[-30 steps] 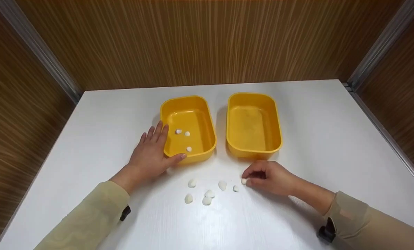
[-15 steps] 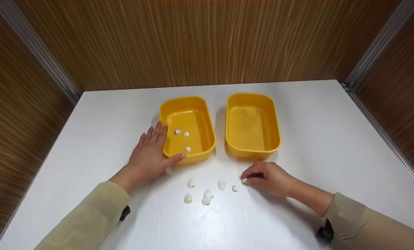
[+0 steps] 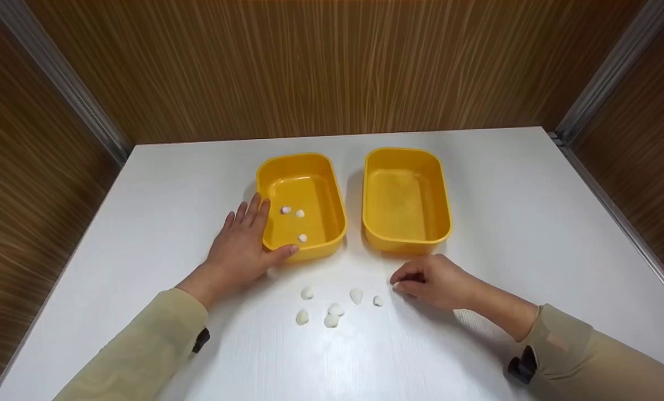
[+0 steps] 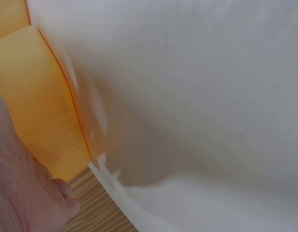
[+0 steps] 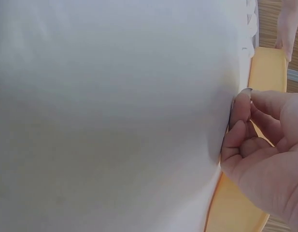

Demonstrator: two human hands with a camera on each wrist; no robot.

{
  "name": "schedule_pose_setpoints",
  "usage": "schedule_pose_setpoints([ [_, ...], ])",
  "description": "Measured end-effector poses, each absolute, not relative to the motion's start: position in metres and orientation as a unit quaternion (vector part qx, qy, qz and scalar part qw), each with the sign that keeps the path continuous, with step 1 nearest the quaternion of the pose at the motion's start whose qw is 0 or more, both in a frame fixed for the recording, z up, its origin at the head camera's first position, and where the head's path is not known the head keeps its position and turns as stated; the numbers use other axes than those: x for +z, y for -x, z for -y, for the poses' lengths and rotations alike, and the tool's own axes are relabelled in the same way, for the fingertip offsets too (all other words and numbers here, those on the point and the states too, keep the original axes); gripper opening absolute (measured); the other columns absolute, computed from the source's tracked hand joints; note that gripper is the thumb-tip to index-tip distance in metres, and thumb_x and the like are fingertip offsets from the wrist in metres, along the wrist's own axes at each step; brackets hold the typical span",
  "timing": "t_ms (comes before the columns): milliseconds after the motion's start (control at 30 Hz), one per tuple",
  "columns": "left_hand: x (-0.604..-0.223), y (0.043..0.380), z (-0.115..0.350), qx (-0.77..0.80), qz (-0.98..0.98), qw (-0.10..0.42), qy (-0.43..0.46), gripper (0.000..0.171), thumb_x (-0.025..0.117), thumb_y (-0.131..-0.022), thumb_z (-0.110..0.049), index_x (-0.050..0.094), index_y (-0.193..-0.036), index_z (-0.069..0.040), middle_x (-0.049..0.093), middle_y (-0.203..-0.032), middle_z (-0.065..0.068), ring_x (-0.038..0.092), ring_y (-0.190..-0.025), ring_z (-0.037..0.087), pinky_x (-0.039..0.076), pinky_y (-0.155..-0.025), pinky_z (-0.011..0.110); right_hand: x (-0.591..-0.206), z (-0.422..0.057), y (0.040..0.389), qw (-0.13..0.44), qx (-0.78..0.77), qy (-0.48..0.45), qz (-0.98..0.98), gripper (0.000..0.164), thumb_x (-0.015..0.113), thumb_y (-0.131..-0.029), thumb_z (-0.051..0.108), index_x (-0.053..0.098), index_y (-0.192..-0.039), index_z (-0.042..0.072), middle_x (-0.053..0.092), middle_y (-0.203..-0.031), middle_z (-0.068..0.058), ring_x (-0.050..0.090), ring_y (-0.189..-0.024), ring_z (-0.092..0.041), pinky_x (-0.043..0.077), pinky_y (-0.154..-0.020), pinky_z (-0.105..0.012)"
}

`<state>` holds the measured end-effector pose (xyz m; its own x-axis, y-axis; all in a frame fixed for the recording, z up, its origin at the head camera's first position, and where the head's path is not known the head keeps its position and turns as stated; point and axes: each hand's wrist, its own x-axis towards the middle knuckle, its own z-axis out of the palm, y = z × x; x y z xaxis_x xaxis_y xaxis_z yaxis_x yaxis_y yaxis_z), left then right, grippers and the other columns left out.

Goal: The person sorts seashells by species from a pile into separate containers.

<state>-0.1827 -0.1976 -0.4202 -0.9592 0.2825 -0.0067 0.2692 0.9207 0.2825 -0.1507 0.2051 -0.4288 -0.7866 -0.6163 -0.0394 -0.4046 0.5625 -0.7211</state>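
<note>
My left hand [image 3: 238,252] rests with spread, straight fingers on the rim of the left yellow tub [image 3: 332,245]. Inside that tub lie small white shell-like pieces [image 3: 300,213]. Just in front of the right yellow tub [image 3: 407,245], my right hand [image 3: 437,281] pinches a small white shell-like piece [image 3: 396,286] between thumb and fingertips, low over the table; most of it is hidden by the fingers. In the right wrist view the thumb and fingers [image 5: 240,135] meet, and the piece cannot be made out there.
Several loose white shell-like pieces [image 3: 356,296] lie on the white table [image 3: 142,223] between the hands; two of them touch [image 3: 332,321]. Wood-grain panels [image 3: 332,67] stand behind the table and at both sides.
The right hand has shifted slightly away from the loose pieces, to the right and towards the tub, still pinching the small white piece. The left hand has stayed on the left tub.
</note>
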Motion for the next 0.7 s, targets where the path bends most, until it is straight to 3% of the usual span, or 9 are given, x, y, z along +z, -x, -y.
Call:
schedule_pose_setpoints([
  [233, -0.419, 0.183, 0.198, 0.141, -0.98, 0.025, -0.138, 0.123, 0.036, -0.09, -0.093, 0.008, -0.17, -0.003, 0.001, -0.178, 0.016, 0.005, -0.162, 0.041, 0.004, -0.13, 0.057, -0.429, -0.203, 0.148, 0.124, -0.351, 0.292, -0.881, 0.015, 0.086, -0.09, 0.01, 0.082, -0.104, 0.01, 0.074, -0.089, 0.008, 0.059, -0.075, -0.008, 0.053, -0.068, -0.022],
  [433, -0.419, 0.183, 0.198, 0.139, -0.98, 0.025, -0.137, 0.123, 0.035, -0.09, -0.093, 0.007, -0.17, -0.004, 0.0, -0.178, 0.015, 0.005, -0.163, 0.04, 0.004, -0.13, 0.056, -0.428, -0.197, 0.144, 0.089, -0.329, 0.313, -0.886, 0.011, 0.081, -0.091, 0.005, 0.082, -0.101, 0.011, 0.071, -0.086, 0.01, 0.056, -0.074, -0.007, 0.051, -0.068, -0.023],
  [700, -0.419, 0.183, 0.197, 0.137, -0.98, 0.032, -0.138, 0.124, 0.034, -0.09, -0.094, 0.005, -0.17, -0.004, -0.001, -0.178, 0.015, 0.005, -0.163, 0.04, 0.004, -0.13, 0.056, -0.406, -0.189, 0.146, 0.092, -0.361, 0.334, -0.866, 0.019, 0.077, -0.093, -0.002, 0.08, -0.111, 0.0, 0.074, -0.091, 0.003, 0.06, -0.074, -0.01, 0.055, -0.067, -0.023],
])
